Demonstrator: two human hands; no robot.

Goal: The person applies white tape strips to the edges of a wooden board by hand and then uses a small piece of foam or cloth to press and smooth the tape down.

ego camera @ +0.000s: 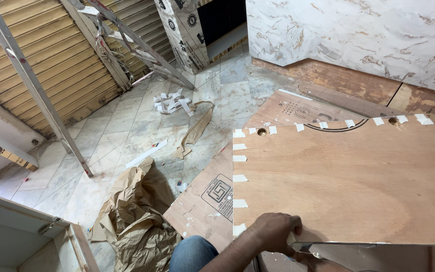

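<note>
- I am resting one hand (273, 232) on the near edge of the plywood panel (348, 181), close to its near left corner. From the way the forearm comes in I take it for my left hand, though I cannot be certain.
- Fingers are curling down over that edge, knuckles up. They are closed around the edge rather than spread flat; how tightly I cannot tell, since the fingertips are hidden under the edge.
- My other hand is not showing clearly: something at the bottom frame edge below the panel may be part of it, too cut off to tell.
- The panel is lying flat and away from the hand, to the front and right. Its long axis is running left to right across my view; the gripped edge is the long near one.
- Panel face: bare brown veneer, matt, with swirling grain. Two round holes (262, 132) are sitting along the far edge.
- Short strips of pale masking tape (239, 178) are sticking out along the left edge and the far edge, evenly spaced.
- A thin glossy sheet (378, 247), reflective, is showing just under the near edge.
- Beneath, a second plywood sheet (205, 201) with a printed stamp is sticking out leftward.
- On the tiled floor (127, 126): crumpled brown paper (137, 221) to the left of my knee (192, 252), white tape scraps (169, 103) farther off, an aluminium ladder (36, 90) leaning by the ribbed shutter (61, 55).
- Marble-patterned board (358, 35) is standing beyond the panel's far edge.
</note>
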